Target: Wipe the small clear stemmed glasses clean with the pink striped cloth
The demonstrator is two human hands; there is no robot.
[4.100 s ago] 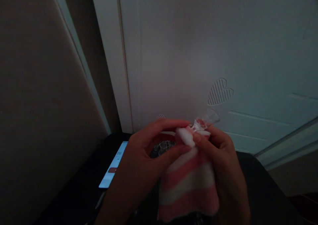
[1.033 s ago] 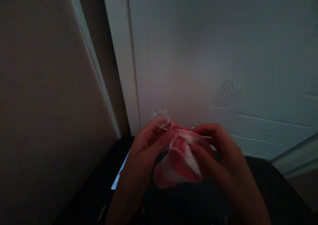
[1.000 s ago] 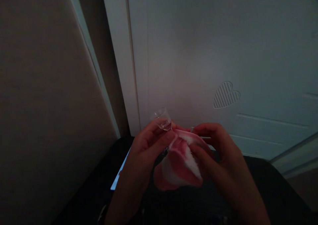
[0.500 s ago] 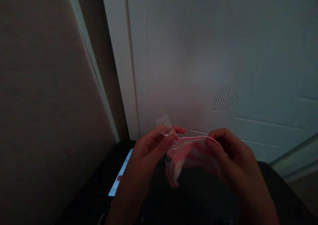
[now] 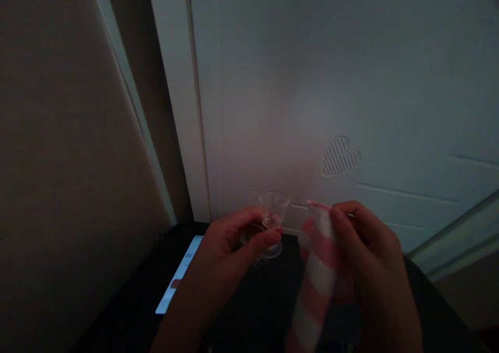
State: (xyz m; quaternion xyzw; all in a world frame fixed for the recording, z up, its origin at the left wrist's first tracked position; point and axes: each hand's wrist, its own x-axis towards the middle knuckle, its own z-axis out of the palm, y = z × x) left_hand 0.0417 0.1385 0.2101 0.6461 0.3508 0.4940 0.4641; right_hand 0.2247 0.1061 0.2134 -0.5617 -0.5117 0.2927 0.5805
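So the pale panel fills most of your view, with the black table below it. Your right hand has thumb and fingers pinched on the top edge of the pink-and-white striped cloth, which hangs down over the table. Your left hand is clamped around the stem of the clear glass. Lit phone lies partly behind your left forearm. The clear glass is upright, just left of the cloth, not touching it; can't tell if its foot meets the table.
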